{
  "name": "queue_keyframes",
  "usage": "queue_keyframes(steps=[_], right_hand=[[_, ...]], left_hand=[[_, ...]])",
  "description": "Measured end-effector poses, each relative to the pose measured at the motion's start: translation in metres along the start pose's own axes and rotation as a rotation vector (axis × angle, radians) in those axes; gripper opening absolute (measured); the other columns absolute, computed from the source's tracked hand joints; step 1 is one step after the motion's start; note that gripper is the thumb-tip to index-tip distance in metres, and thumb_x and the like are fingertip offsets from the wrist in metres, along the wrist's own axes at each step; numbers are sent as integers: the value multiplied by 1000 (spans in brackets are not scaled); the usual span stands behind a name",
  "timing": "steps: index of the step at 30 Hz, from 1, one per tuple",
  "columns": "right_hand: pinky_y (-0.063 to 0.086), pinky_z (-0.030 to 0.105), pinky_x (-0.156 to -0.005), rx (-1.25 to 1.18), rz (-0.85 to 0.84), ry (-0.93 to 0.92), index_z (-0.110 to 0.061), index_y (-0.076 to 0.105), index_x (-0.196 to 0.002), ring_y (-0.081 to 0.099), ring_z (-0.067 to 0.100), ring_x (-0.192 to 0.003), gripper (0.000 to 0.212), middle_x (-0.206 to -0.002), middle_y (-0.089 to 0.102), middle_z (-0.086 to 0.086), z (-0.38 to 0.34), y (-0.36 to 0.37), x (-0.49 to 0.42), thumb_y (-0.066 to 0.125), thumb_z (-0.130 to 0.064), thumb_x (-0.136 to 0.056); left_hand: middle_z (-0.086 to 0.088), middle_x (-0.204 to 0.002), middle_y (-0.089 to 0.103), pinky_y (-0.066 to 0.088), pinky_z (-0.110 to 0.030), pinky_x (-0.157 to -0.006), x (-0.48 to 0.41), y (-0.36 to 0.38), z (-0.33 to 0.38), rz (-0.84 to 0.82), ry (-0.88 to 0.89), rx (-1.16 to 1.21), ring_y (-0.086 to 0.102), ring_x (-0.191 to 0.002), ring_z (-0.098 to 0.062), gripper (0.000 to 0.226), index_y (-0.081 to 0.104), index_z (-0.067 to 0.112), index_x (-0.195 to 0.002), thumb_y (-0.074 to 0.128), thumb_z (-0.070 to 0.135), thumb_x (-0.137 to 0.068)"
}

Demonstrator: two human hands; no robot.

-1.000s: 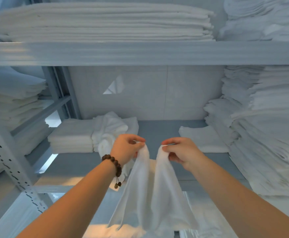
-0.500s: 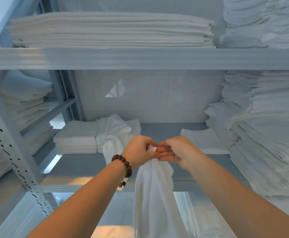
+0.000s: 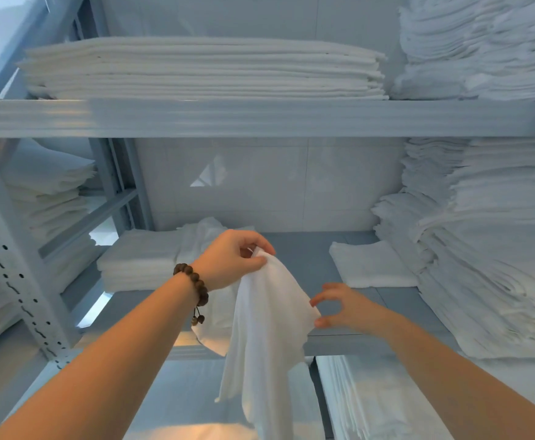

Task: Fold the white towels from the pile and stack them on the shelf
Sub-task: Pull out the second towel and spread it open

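Fingers and thumb of the left hand (image 3: 234, 258) curl together round the top corner of a white towel (image 3: 266, 328), pinching it up in front of the middle shelf (image 3: 307, 258). The cloth hangs from that one grip in long loose folds, and its lower end runs out of view at the bottom of the frame. A bracelet (image 3: 196, 281) of dark round beads sits on the left wrist, with a short beaded tail dangling from it. The right hand (image 3: 342, 308) is lower and to the right, just beside the towel's right edge. Its fingers are spread and gently curved, thumb below and forefinger above, with nothing held between them. Whether the thumb tip touches the cloth cannot be told. On the middle shelf, behind the left hand, lies a loose heap (image 3: 206, 236) of unfolded towels. A low folded stack (image 3: 139, 262) sits against the heap's left side. A single folded towel (image 3: 371, 265) lies flat toward the right of the shelf. Just beyond it, a tall stack of linen (image 3: 482, 249) leans outward and rises to the underside of the upper shelf (image 3: 260, 117). That upper shelf carries a wide flat stack (image 3: 202, 68) of folded white sheets. A pale upright post (image 3: 12, 265) with a row of punched holes stands at the left.
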State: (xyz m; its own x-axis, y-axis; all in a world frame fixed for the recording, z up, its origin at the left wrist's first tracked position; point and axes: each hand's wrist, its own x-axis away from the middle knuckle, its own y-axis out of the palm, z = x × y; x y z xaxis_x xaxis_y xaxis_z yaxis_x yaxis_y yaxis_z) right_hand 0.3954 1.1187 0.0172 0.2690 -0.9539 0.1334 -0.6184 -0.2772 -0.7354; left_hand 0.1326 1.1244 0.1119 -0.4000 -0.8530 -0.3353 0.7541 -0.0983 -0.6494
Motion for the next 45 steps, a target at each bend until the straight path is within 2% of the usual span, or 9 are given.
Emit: queue_keyframes(steps=[8,13,16,22,27,31,36,39,45], right_hand=[[20,22,-107,55,12,-18,-19,65,-108,31,14,-136,30,-149,30,-3,6,27,-12,73,-24,-80],[44,26,-89,56,141,-59,-12,62,-76,60,15,-93,15,-101,68,2,3,20,-16,75,-20,-77],[36,22,-60,2,237,-34,-19,62,-62,47,9,-60,20,-63,55,-5,0,4,-16,78,-20,-74],[32,26,-56,-119,400,-142,-22,58,-59,40,3,-50,26,-55,51,-4,-18,-38,-13,81,-18,-71],[44,31,-62,-41,433,-200,-23,70,-70,53,17,-63,14,-69,66,11,-28,-61,-1,81,-15,-69],[37,11,-59,241,334,-228,-12,74,-93,53,14,-65,20,-73,64,-1,-21,-66,13,78,-17,-74],[34,20,-63,472,268,-195,-4,70,-86,55,21,-73,24,-81,68,11,-13,-83,27,73,-27,-79],[39,34,-75,381,499,-241,3,69,-82,61,30,-80,23,-82,68,18,-1,-84,30,74,-19,-78],[33,31,-71,412,479,-82,5,65,-84,60,32,-85,25,-86,65,21,30,-70,23,70,-20,-80]], left_hand=[[2,-68,48,34,-18,-57,4,-26,-13,-17,-3,54,37,-58,-13,11,69,32,-88,64,23,-86],[13,-59,47,37,-11,-56,13,-43,-29,27,-28,-7,40,-54,-6,10,69,34,-88,65,26,-86],[18,-59,56,42,-6,-60,22,-49,-41,93,-37,-69,51,-55,0,12,71,33,-85,68,21,-85],[26,-61,59,42,-6,-62,28,-55,-56,168,-69,-114,54,-59,4,12,69,28,-84,69,15,-83],[17,-64,60,42,-14,-58,24,-46,-64,160,-68,-114,48,-52,-4,14,66,27,-80,68,13,-82],[4,-81,64,52,-29,-68,19,-30,-71,88,-95,-151,58,-66,-28,9,67,24,-82,69,15,-82],[12,-69,58,43,-14,-66,6,-16,-67,85,-25,-194,54,-63,-2,18,65,33,-77,70,16,-80],[15,-73,60,42,-9,-65,-6,-4,-66,157,-4,-179,57,-69,-1,15,65,31,-78,70,16,-79],[4,-82,63,45,-22,-67,-19,37,-81,37,-40,-249,56,-73,-9,13,62,28,-83,66,16,-83]])
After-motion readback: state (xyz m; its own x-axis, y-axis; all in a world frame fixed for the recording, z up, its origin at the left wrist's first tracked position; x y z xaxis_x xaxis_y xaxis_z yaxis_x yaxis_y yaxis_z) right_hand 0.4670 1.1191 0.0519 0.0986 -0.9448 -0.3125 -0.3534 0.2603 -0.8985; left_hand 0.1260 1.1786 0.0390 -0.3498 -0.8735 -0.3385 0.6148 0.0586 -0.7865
